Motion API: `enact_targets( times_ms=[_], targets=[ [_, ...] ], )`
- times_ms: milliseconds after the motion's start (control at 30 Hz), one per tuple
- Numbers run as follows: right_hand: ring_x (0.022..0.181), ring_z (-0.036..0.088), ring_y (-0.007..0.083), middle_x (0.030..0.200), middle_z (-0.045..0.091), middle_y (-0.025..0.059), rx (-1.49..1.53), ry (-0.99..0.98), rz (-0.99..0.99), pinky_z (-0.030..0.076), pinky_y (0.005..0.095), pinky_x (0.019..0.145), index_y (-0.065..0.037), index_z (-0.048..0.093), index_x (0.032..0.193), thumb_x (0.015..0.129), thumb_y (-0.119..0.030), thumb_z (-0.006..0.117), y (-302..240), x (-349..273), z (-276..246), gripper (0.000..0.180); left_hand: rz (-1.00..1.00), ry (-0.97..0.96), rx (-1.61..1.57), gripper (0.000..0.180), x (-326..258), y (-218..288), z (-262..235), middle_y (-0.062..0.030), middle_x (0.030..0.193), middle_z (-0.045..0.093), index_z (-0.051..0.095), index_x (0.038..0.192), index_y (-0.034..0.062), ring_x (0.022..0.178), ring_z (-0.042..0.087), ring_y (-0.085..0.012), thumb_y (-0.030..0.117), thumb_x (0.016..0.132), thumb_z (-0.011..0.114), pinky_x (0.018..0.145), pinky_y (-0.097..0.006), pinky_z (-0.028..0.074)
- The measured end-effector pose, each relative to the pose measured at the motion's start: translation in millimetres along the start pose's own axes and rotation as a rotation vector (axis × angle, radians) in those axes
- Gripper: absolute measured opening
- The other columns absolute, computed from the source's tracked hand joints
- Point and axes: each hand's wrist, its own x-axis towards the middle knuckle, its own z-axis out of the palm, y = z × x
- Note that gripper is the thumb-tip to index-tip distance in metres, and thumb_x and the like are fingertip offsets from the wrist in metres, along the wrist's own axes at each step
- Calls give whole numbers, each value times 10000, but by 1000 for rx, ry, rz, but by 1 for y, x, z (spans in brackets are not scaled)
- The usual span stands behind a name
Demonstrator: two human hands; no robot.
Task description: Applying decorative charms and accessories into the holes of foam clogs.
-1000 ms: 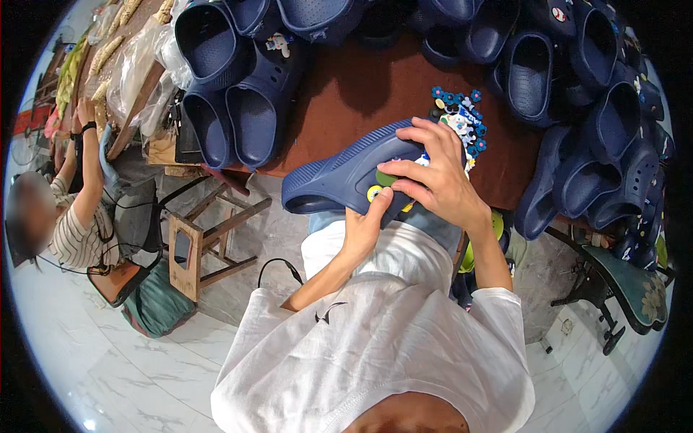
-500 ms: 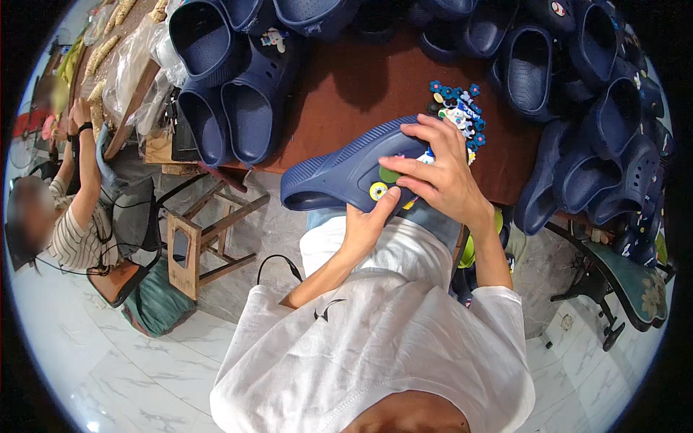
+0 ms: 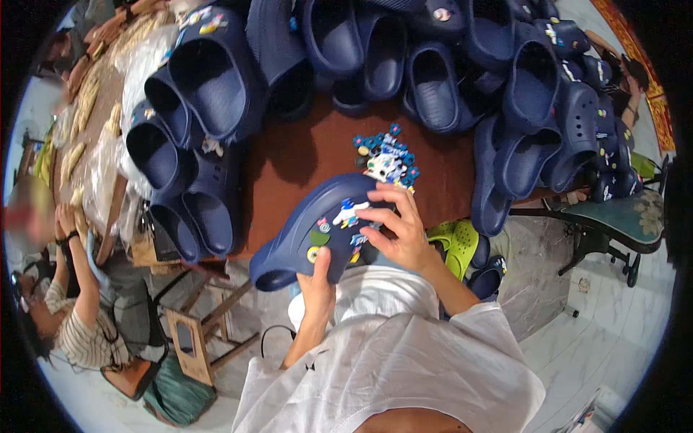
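Note:
My left hand (image 3: 315,290) grips a navy clog (image 3: 307,220) from the near side, its thumb lying on the shoe's upper beside a round yellow charm (image 3: 313,254). A green charm (image 3: 319,238), a pink-and-white swirl charm (image 3: 323,226) and a white-and-blue figure charm (image 3: 351,213) also sit on that upper. Over the toe end, my right hand (image 3: 406,234) bends its fingers onto the shoe, and they partly cover more charms there. Just beyond the clog, a pile of small charms (image 3: 390,160), mostly blue flowers and white figures, lies on the brown tabletop (image 3: 281,162).
Many navy clogs (image 3: 216,83) ring the far and side edges of the table, some stacked. Lime-green clogs (image 3: 462,249) are below the right edge. A wooden stool (image 3: 189,335) stands at left, near another person (image 3: 79,310) with raised arms. A green-seated chair (image 3: 613,216) is at right.
The view has shifted, placing the clog and both hands lower and further left. The clog's upper is turned more into view, showing more charms. My right hand remains at the toe end.

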Motion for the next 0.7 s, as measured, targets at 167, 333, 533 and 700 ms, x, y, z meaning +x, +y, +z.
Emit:
enact_targets(
  times_ms=[167,333,533,700],
  targets=[
    [1066,588,326,1113,576,137,118,117,209,497,398,904,-91,685,1095,812,-55,725,-8,-40,1,287,40,73,-61,430,1,5,-4,-112,1265,581,460,1346,11,1123,613,-220,197,980,587,940,-377,537],
    [1031,589,292,1156,539,167,220,159,281,504,372,892,-30,571,1217,826,-36,714,-20,-66,23,416,19,124,-192,407,-5,24,6,-118,1273,595,504,1312,35,1123,622,-243,275,990,575,954,-417,534],
    [1200,537,273,1311,427,174,595,-39,445,505,401,949,8,270,1434,768,-118,818,-31,-93,63,872,-176,-102,-542,513,5,37,22,-149,1313,573,472,1338,18,1188,585,-283,332,960,619,1011,-462,498],
    [1235,538,329,1361,464,233,657,-123,538,482,428,988,4,225,1455,744,-178,843,-21,-99,78,960,-230,-186,-635,565,0,36,53,-188,1338,559,467,1358,14,1221,562,-332,385,955,607,1054,-516,449]
  ],
)
